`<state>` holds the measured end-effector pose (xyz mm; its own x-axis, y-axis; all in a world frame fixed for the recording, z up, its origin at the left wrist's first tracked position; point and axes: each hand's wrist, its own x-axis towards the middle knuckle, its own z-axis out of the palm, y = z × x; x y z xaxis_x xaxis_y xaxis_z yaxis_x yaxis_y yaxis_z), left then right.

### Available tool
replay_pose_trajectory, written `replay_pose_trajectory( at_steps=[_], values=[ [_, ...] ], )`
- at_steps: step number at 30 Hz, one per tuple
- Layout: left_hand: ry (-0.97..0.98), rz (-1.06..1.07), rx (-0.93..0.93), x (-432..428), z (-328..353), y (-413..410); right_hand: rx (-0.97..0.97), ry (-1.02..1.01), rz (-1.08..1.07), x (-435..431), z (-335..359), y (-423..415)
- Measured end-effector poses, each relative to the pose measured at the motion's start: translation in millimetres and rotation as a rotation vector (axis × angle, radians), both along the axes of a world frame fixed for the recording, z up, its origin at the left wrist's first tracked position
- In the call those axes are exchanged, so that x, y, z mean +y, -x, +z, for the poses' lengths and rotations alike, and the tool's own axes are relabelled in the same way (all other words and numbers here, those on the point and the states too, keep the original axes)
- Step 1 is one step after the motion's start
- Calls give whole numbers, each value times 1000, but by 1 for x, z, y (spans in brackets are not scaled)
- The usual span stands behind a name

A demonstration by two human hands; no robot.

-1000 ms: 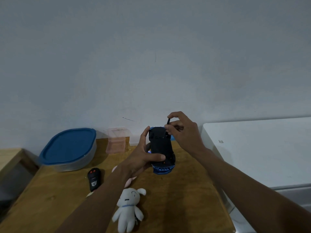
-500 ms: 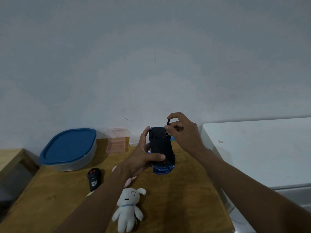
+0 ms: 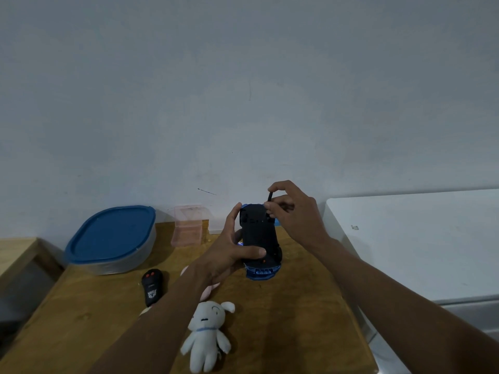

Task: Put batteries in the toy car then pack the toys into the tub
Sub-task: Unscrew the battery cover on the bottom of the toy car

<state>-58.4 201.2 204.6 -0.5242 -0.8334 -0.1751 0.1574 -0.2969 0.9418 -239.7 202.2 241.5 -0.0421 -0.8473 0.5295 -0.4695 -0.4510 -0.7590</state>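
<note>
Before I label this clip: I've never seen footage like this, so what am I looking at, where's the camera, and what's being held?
No machine here: these are a person's two bare hands, filmed by one wide-angle camera worn on the head, looking down. The left hand grips a blue toy car turned underside up above a wooden table. The right hand pinches a thin black stick, perhaps a small tool, at the car's far end. On the table lie a tub with its blue lid on, a pink clear box, a black remote and a white plush toy.
</note>
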Motion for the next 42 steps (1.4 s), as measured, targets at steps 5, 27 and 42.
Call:
replay_pose_trajectory(
  at_steps=[5,27,42],
  values=[
    [6,6,-22,2,-1,0,12,75,-71,-3,2,-2],
    [1,10,-13,-2,-1,-1,4,84,-112,-9,2,-8],
    [5,12,-6,-3,-1,-2,63,136,-126,-12,1,-9]
  ],
)
